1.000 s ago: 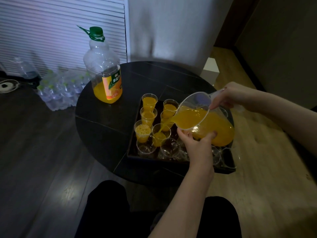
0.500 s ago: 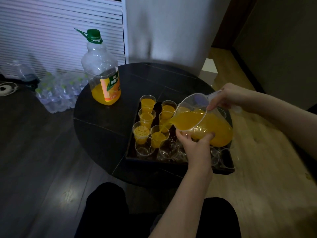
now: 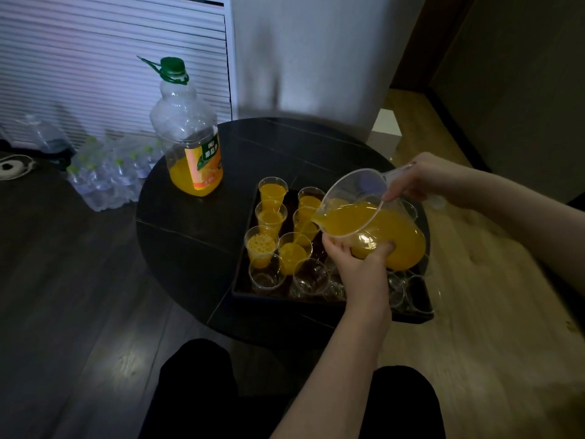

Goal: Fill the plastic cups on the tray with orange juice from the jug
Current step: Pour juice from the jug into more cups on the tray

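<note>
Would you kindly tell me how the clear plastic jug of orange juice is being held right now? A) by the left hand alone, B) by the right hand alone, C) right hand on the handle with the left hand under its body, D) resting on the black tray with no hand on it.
C: the right hand grips the handle while the left hand cups the underside of the tilted clear plastic jug.

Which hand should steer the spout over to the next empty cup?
Right, probably. The right hand grips the jug by its handle and sets the tilt; the left hand only cradles the jug's underside above the empty cups, so it should just support.
</note>
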